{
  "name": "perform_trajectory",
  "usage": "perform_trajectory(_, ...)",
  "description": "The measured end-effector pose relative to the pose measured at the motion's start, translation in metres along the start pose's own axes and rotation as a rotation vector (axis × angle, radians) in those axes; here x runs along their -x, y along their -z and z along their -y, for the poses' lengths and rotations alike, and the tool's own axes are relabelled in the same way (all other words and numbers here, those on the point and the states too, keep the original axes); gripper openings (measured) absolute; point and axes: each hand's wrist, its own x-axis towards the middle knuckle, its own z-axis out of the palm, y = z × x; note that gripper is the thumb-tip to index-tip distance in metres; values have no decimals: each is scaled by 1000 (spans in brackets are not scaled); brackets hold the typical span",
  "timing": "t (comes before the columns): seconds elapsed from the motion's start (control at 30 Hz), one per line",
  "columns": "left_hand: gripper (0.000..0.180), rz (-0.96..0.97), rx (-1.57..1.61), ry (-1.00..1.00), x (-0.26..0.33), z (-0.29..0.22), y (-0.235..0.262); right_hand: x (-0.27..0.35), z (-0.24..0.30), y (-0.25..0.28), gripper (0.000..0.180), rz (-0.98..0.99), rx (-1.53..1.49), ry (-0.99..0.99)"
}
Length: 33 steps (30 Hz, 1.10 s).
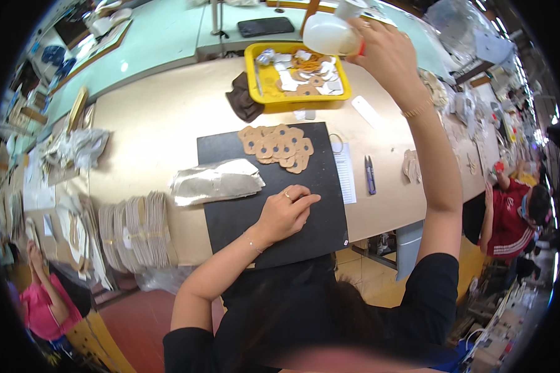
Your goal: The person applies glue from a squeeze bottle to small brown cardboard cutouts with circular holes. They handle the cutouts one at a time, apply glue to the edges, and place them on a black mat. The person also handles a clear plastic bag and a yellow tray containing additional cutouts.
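Raised at the far right, my right hand [389, 59] is closed around a translucent white bottle [330, 35] with a red part by my fingers. It holds the bottle sideways near the right end of a yellow tray [252, 74]. My left hand [286, 213] is over the black mat [298, 233], its fingers curled in and the index finger reaching right; nothing shows in it. Beyond it on the mat lie overlapping tan cut-out pieces [277, 146] with dark round spots. A shiny silvery stack of sheet pieces [218, 181] sits to the left of them.
White and tan scraps fill the tray. Dark brown cloth [246, 99] lies beside it. Purple-handled snips [371, 177] and a printed sheet [346, 174] are right of the mat. Bundled grey-beige pieces [137, 230] stand left. Other people sit at the far left [50, 308] and right [510, 214].
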Motion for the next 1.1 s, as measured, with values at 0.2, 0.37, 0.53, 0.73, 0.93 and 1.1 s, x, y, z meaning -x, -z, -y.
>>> perform_trajectory(0.2,25,37,94,-3,-3,0,-6,-37,28,-50,43,-36,344,328)
perform_trajectory(0.37,23,56,80,-13,-1,6,-2,-65,84,-91,26,126,362,533)
perform_trajectory(0.53,21,79,85,-8,-1,9,0,-74,115,-112,20,227,404,589)
perform_trajectory(0.73,20,111,112,-6,-2,7,1,-80,136,-120,21,238,616,689)
perform_trajectory(0.93,22,116,72,4,0,7,-1,-69,147,-119,30,230,712,670)
perform_trajectory(1.1,20,78,96,58,-3,3,7,-47,143,-55,32,138,398,606)
